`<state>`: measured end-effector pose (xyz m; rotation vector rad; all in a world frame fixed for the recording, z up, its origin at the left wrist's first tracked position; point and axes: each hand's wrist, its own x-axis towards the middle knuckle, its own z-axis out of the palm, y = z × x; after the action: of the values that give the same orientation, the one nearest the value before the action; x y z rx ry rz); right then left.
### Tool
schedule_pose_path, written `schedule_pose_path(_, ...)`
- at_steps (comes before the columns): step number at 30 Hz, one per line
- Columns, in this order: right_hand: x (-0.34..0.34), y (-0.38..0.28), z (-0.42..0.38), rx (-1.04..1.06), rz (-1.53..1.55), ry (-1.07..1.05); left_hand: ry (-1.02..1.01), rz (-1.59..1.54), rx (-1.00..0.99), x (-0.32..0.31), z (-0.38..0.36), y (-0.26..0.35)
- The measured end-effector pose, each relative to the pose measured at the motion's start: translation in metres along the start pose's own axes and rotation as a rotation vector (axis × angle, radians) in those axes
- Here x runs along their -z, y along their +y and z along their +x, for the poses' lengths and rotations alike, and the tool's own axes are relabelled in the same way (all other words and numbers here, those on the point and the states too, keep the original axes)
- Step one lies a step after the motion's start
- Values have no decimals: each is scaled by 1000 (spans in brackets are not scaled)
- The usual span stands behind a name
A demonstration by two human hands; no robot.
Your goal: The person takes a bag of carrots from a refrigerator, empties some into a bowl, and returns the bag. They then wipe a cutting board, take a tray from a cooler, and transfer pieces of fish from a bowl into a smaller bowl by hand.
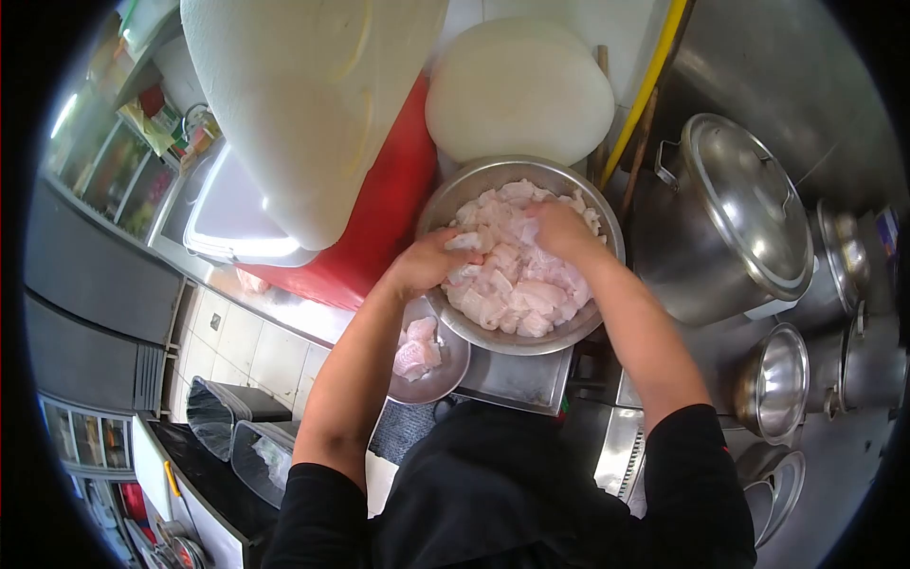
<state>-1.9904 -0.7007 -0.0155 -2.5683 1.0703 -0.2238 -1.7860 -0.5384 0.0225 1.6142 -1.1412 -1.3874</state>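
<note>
A large steel bowl holds many pieces of pale raw meat. At its left side, my left hand reaches over the rim with fingers apart, touching the pieces. My right hand reaches in from the right; its fingertips are sunk among the meat and hidden. Below the left rim, a smaller steel bowl holds a few larger pink pieces.
A white round board lies beyond the bowl. A red box stands left under a large white cover. A lidded steel pot and other steel bowls stand right. Bins sit at lower left.
</note>
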Motion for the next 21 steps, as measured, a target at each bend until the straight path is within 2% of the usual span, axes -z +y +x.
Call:
schedule_pose_path(2, 27, -6, -9, -37, 125, 16, -13, -427, 66, 2, -2, -6)
schedule_pose_path(4, 47, -17, -19, -157, 270, 73, -123, -607, 32, 9, -2, -8)
schedule_pose_path(5, 47, -16, -18, -146, 243, 79, -180, -698, 14, 11, -1, -9)
schedule_pose_path(7, 45, -10, -16, -129, 185, 87, -164, -788, -9, 8, 6, -16)
schedule_pose_path(10, 33, 7, -10, 40, 59, 139, -156, -829, -35, 3, 12, -18)
schedule_pose_path(13, 25, 3, -18, 96, 2, 351, -135, -814, -11, -4, 9, -12)
schedule_pose_path(16, 29, -21, -28, 245, 117, 186, -143, -814, 1, -4, 8, -11)
schedule_pose_path(19, 23, -61, -47, 198, 272, -139, -139, -827, 3, -3, 12, -18)
schedule_pose_path(21, -10, -62, -52, 223, 166, -38, -115, -834, -1, -4, 11, -19)
